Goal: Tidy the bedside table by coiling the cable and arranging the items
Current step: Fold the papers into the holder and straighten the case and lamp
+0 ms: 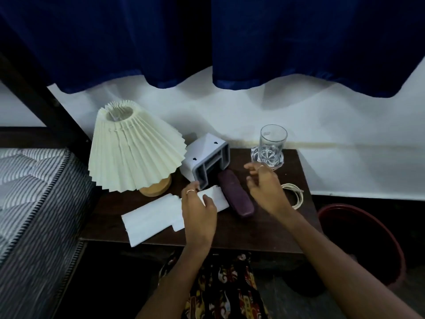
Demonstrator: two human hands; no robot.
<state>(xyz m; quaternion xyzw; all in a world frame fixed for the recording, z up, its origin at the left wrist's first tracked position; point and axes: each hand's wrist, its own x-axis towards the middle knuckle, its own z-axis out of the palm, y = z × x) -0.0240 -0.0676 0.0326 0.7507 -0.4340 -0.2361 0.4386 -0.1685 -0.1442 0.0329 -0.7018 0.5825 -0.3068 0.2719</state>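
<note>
left hand (199, 211): rests on white folded paper (156, 215)
right hand (264, 187): open above purple oblong case (236, 196)
coiled cream cable (295, 194): right side of dark wooden bench (253, 231)

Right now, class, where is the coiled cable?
In the head view, the coiled cable lies near the table's right edge, just beyond the right hand, nearer than the glass.
</note>
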